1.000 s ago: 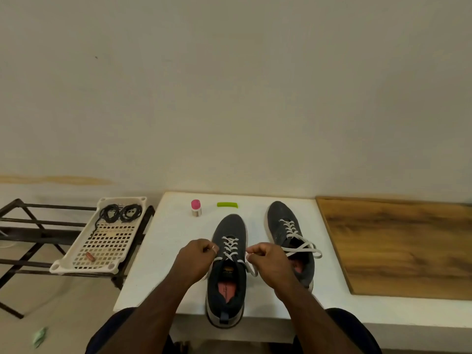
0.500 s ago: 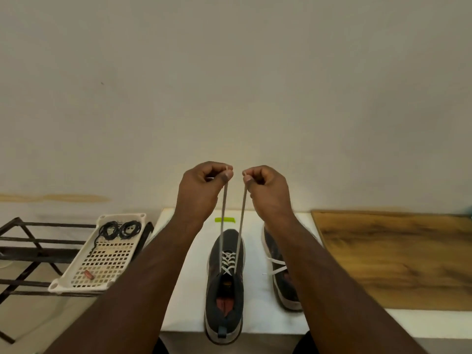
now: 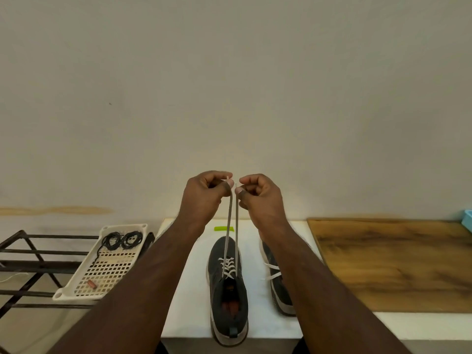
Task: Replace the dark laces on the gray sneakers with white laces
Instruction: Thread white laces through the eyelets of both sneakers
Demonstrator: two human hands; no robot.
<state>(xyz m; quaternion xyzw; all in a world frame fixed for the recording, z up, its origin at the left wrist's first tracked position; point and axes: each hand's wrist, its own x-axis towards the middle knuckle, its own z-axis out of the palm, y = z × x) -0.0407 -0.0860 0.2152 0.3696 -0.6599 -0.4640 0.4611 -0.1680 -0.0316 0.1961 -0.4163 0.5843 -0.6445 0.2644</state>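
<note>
Both hands are up in front of the wall, close together but not touching. The left hand pinches one end of the white lace between thumb and curled fingers, and the right hand pinches the other end the same way. The two strands run down nearly parallel, taut, just beside each other, into the top eyelets of the near sneaker. That shoe sits on the white table, toe pointing to the wall, heel at the front edge, white lace crisscrossed over the tongue, reddish insole visible inside. The second sneaker sits just to its right, mostly hidden behind the right forearm; loose white lace ends show across it, knot state can't tell. A small green item lies on the table beyond the shoe toes, near the wall. To the left, a white perforated tray rests on a black metal rack; two coiled dark laces lie at its far end, a small reddish object at the near end. Right of the table surface is a wooden board, and a bit of a blue thing pokes in at the right edge.
</note>
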